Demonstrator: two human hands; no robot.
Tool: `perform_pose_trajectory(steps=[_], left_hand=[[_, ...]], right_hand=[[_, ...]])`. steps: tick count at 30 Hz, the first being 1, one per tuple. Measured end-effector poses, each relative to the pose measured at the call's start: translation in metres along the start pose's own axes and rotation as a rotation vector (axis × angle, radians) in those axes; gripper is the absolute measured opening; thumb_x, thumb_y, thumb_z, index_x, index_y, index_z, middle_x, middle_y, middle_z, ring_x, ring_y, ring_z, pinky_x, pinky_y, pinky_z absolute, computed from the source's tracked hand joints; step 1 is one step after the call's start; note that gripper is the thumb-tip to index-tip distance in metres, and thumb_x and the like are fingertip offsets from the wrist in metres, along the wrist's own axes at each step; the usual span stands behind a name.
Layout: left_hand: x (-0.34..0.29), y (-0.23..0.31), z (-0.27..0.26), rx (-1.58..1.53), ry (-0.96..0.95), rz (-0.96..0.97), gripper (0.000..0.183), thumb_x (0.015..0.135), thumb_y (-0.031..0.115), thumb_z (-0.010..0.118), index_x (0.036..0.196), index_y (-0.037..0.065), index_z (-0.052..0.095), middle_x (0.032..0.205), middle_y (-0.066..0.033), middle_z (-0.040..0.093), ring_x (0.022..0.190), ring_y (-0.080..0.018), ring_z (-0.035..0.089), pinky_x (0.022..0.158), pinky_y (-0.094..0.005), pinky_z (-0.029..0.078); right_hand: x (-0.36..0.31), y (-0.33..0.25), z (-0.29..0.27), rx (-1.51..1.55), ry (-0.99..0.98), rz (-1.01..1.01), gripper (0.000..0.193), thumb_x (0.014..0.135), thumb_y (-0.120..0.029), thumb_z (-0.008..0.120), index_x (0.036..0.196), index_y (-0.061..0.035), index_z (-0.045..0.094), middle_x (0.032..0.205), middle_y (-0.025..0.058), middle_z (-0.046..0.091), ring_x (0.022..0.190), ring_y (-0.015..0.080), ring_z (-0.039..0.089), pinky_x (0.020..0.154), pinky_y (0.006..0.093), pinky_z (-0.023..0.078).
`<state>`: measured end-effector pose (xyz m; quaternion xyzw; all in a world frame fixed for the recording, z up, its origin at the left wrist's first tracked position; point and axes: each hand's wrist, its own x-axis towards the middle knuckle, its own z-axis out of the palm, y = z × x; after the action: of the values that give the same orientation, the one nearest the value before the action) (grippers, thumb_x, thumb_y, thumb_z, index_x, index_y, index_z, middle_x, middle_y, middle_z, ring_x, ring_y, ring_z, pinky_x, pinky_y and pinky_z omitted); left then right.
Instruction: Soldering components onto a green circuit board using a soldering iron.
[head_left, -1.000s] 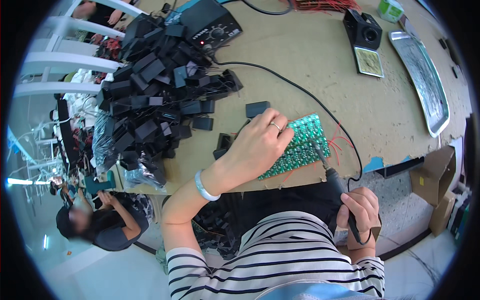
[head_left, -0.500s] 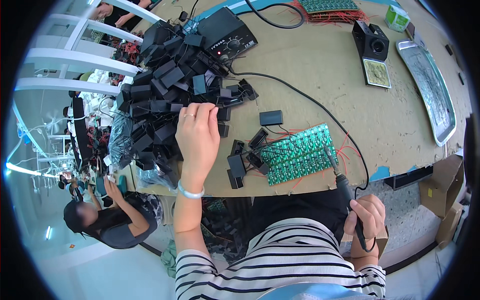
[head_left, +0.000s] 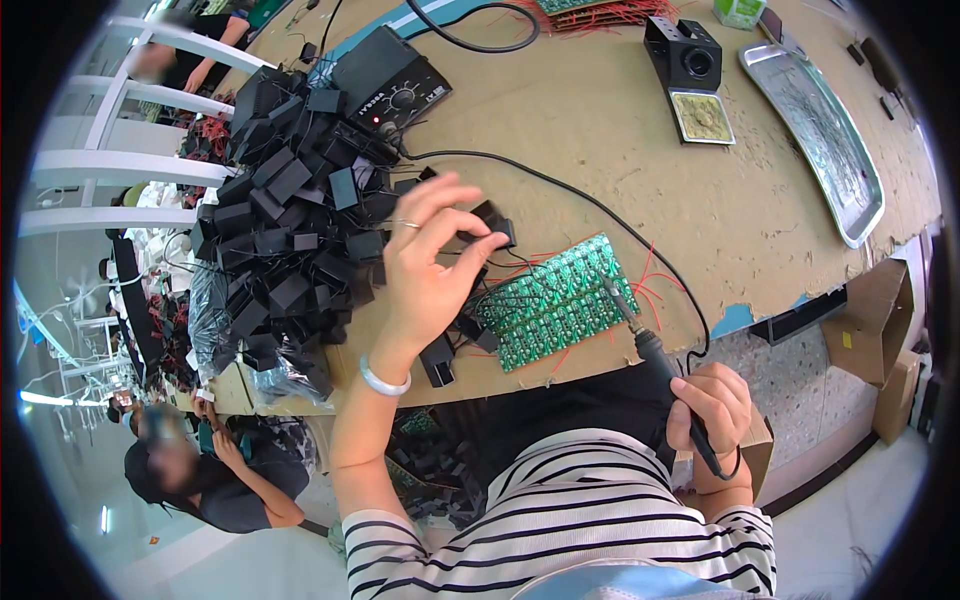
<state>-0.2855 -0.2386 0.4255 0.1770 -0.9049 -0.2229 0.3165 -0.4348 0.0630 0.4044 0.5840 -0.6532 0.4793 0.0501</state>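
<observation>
Green circuit board (head_left: 560, 300), a gridded rectangle dense with small solder points, lies flat near the table's near edge, slightly right of centre. It sits to the right of the left hand (head_left: 430, 280), clear of its fingers, and left and far of the right hand (head_left: 715, 405).

Right hand: fingers wrapped round the dark handle of a soldering iron (head_left: 660, 360). Metal tip points left and far, over the right part of the board; contact cannot be told. Left hand: thumb and forefinger tips drawn close in a narrow pinch, other fingers spread and blurred. A black box (head_left: 495, 220) shows right at the fingertips; whether it is gripped or lies behind them, cannot tell. Pale, smooth bangle (head_left: 385, 378) on that wrist.

Thin black leads cross the board's left end, with more black boxes beside it; fine red wires (head_left: 650, 285) fan out at the right.

Left: a heaped pile of black boxes (head_left: 290, 220), matt, hard-edged, tangled with leads. Beyond, a black control unit (head_left: 395, 85) with a round dial and a red light. Far right: black stand (head_left: 685, 50) with a round hole, rough yellowish pad (head_left: 705, 118) in a square dish, long shiny metal tray (head_left: 820, 145), scuffed inside. Table (head_left: 560, 110) tan, pitted, board-like.
</observation>
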Motion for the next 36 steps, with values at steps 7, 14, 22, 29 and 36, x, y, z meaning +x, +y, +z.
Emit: perform_pose_trajectory(steps=[7,14,22,29,36], left_hand=[[0.008,0.005,0.031,-0.344,-0.389,0.019,0.012,0.083,-0.001,0.077,0.091,0.0,0.069,0.107,-0.012,0.076,0.106,-0.0296,0.072,0.094,-0.0414,0.055],[0.026,0.001,0.029,-0.835,-0.14,-0.337,0.006,0.103,0.004,0.059,0.102,0.0,0.055,0.119,-0.0188,0.071,0.109,-0.0226,0.07,0.098,-0.036,0.055],[0.023,-0.025,0.003,-0.838,0.134,-0.419,0.01,0.103,0.011,0.063,0.106,0.002,0.066,0.098,-0.0086,0.074,0.093,-0.0179,0.069,0.088,-0.0294,0.053],[0.015,0.017,0.016,0.04,-0.459,0.322,0.021,0.077,0.003,0.077,0.098,0.004,0.074,0.083,-0.0038,0.061,0.078,-0.0237,0.06,0.076,-0.0375,0.047],[0.007,0.012,0.021,0.17,-0.527,0.362,0.011,0.082,0.01,0.068,0.092,0.005,0.069,0.086,-0.0042,0.058,0.087,-0.0227,0.057,0.085,-0.0372,0.044]], right_hand=[[0.0,0.005,0.003,0.031,0.009,0.031,0.034,0.065,0.008,0.066,0.098,-0.0021,0.068,0.075,0.0055,0.064,0.06,0.0216,0.063,0.054,0.0327,0.052],[0.0,0.009,0.001,0.026,0.012,0.05,0.033,0.066,0.006,0.067,0.098,-0.0026,0.068,0.076,0.0052,0.064,0.06,0.0215,0.063,0.054,0.0327,0.052],[-0.002,0.013,-0.001,0.028,0.01,0.052,0.033,0.068,0.004,0.069,0.101,-0.0031,0.068,0.077,0.0049,0.065,0.061,0.0215,0.064,0.054,0.0327,0.052],[0.005,0.011,0.008,0.06,0.022,0.024,0.02,0.075,0.004,0.061,0.094,0.0009,0.064,0.068,0.0087,0.061,0.053,0.0237,0.059,0.051,0.0341,0.05],[0.004,0.016,0.017,0.077,0.006,0.032,0.031,0.068,0.005,0.068,0.098,-0.0018,0.07,0.076,0.0056,0.064,0.06,0.0213,0.063,0.053,0.0313,0.052]])
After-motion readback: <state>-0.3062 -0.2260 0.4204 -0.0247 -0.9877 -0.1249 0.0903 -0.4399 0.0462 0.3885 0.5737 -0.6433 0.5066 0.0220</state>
